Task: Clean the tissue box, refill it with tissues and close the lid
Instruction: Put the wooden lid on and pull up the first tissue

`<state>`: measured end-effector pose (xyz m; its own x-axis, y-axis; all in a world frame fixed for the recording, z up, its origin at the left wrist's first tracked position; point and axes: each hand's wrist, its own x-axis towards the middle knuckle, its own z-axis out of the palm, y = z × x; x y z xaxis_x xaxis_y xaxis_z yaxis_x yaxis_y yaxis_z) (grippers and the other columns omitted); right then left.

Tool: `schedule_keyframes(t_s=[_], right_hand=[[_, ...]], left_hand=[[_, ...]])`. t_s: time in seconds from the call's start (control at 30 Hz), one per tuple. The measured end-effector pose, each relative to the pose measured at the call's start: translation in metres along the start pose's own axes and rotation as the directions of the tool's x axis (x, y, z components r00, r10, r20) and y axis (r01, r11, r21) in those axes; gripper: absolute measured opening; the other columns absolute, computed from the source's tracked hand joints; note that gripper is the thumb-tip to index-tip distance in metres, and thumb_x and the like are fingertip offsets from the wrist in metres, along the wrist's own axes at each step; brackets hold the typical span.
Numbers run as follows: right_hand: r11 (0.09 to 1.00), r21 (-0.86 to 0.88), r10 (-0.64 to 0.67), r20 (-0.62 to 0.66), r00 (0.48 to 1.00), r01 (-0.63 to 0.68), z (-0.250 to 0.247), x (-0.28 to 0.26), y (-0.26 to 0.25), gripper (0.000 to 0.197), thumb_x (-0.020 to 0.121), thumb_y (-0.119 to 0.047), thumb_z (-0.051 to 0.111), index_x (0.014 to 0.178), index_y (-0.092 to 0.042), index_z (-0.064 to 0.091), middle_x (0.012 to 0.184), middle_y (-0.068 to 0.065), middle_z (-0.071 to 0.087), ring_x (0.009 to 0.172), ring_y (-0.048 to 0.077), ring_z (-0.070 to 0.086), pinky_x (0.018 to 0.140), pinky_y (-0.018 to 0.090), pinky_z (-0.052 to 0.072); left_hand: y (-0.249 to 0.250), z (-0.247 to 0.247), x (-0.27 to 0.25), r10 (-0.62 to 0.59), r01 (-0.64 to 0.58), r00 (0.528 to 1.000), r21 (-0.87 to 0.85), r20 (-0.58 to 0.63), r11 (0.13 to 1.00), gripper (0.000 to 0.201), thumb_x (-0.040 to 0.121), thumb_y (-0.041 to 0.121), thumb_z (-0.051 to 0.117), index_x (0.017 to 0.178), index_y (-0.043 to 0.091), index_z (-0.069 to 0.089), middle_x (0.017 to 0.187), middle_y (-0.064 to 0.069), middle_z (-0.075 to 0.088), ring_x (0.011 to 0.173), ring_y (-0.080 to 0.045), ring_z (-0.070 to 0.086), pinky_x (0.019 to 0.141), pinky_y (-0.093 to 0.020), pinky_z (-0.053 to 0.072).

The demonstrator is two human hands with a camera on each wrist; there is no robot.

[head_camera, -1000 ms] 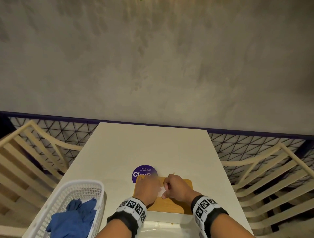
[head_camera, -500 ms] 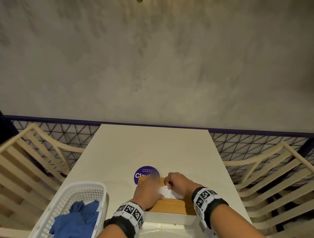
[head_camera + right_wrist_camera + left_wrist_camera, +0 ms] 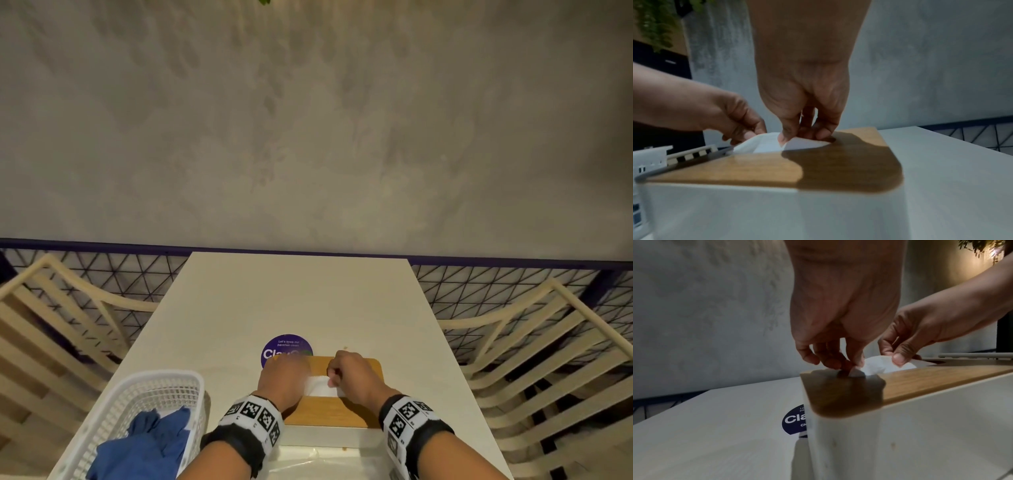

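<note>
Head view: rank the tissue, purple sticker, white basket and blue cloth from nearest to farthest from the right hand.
1. Tissue: pinched in the right hand, at the lid slot.
2. Purple sticker: on the table, beyond the left hand.
3. White basket: far left.
4. Blue cloth: inside it, at the near-left corner.

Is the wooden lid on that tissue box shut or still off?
Shut: the wooden lid sits flat on the white box, with a tissue poking up through its slot.
</note>
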<state>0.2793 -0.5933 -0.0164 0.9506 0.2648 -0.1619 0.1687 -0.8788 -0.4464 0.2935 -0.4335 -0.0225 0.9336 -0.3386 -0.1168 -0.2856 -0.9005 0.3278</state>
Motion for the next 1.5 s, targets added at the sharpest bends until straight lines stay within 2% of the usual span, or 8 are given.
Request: schedule_keyframes(t_s=[0.13,0.23,0.4,0.63,0.83,1.03,1.17,1.5], right_hand=[[1.0,0.0,0.007,0.1,0.995,-0.007,-0.011,0.007,0.001,0.024,0.082,0.005,0.046,0.07,-0.013,0.056,0.08,0.01,0.055,0.075,0.017,0.046,0.064,0.023,0.031],[1.0,0.017,0.004,0.139,0.99,-0.007,-0.016,0.015,0.003,0.032,0.083,0.008,0.041,0.066,-0.016,0.055,0.071,0.003,0.055,0.066,0.013,0.044,0.056,0.021,0.031],[0.999,0.042,-0.003,0.097,0.995,-0.001,-0.013,0.019,0.004,0.028,0.082,0.008,0.044,0.075,-0.01,0.063,0.063,-0.005,0.051,0.073,0.016,0.046,0.051,0.006,0.027],[0.995,-0.101,-0.002,-0.189,0.982,-0.018,0.002,-0.007,-0.011,0.012,0.091,-0.017,0.047,0.084,-0.015,0.057,0.089,0.005,0.061,0.078,0.021,0.054,0.062,0.027,0.034],[0.949,-0.268,0.106,-0.234,0.966,-0.169,0.03,-0.016,-0.035,0.042,0.09,-0.044,0.048,0.118,-0.013,0.047,0.114,0.008,0.056,0.097,0.026,0.058,0.063,0.033,0.042],[0.891,-0.35,0.248,-0.158,0.956,-0.289,0.032,-0.006,-0.044,0.042,0.088,-0.018,0.061,0.124,-0.008,0.043,0.123,0.013,0.048,0.103,0.031,0.056,0.077,0.041,0.053],[0.916,-0.269,0.264,-0.153,0.952,-0.297,0.029,-0.008,-0.04,0.04,0.087,-0.008,0.06,0.124,-0.009,0.046,0.125,0.012,0.048,0.108,0.029,0.054,0.081,0.038,0.05],[0.917,-0.259,0.228,-0.286,0.931,-0.304,0.039,-0.023,-0.038,0.039,0.073,-0.012,0.075,0.108,-0.013,0.057,0.103,0.007,0.058,0.087,0.027,0.06,0.061,0.035,0.05]], left_hand=[[-0.002,-0.003,-0.002,-0.012,0.011,1.0,-0.117,-0.009,0.993,0.017,0.087,0.025,0.052,0.1,0.018,0.06,0.101,0.001,0.064,0.095,-0.02,0.057,0.092,-0.033,0.036],[-0.006,0.0,-0.006,0.04,-0.032,0.998,-0.135,0.055,0.99,0.056,0.072,0.044,0.07,0.121,0.027,0.048,0.11,0.005,0.062,0.102,-0.016,0.053,0.097,-0.033,0.034],[-0.001,0.005,-0.009,0.061,-0.066,0.996,-0.077,-0.07,0.995,0.036,0.082,0.022,0.058,0.116,0.025,0.049,0.118,0.001,0.062,0.109,-0.024,0.053,0.089,-0.034,0.044],[0.003,0.0,-0.009,0.03,-0.045,0.993,-0.122,-0.115,0.992,0.017,0.088,0.023,0.051,0.102,0.019,0.059,0.105,-0.001,0.067,0.099,-0.02,0.058,0.076,-0.03,0.046],[0.003,-0.004,-0.007,0.05,-0.058,0.994,-0.083,-0.101,0.995,0.011,0.088,0.023,0.05,0.079,0.019,0.054,0.092,-0.005,0.069,0.075,-0.015,0.048,0.063,-0.027,0.035],[0.0,-0.003,-0.008,0.12,-0.124,0.989,-0.056,-0.081,0.991,0.009,0.087,0.014,0.048,0.087,0.014,0.057,0.096,-0.005,0.068,0.088,-0.022,0.059,0.067,-0.025,0.036],[-0.003,0.004,-0.012,0.156,-0.157,0.987,-0.028,-0.044,0.987,0.02,0.084,0.015,0.052,0.104,0.018,0.054,0.114,-0.001,0.06,0.106,-0.022,0.054,0.085,-0.032,0.041],[0.001,0.016,-0.015,0.181,-0.169,0.983,0.257,-0.022,0.951,0.031,0.093,0.016,0.038,0.122,0.014,0.05,0.133,-0.01,0.047,0.126,-0.026,0.039,0.102,-0.039,0.032]])
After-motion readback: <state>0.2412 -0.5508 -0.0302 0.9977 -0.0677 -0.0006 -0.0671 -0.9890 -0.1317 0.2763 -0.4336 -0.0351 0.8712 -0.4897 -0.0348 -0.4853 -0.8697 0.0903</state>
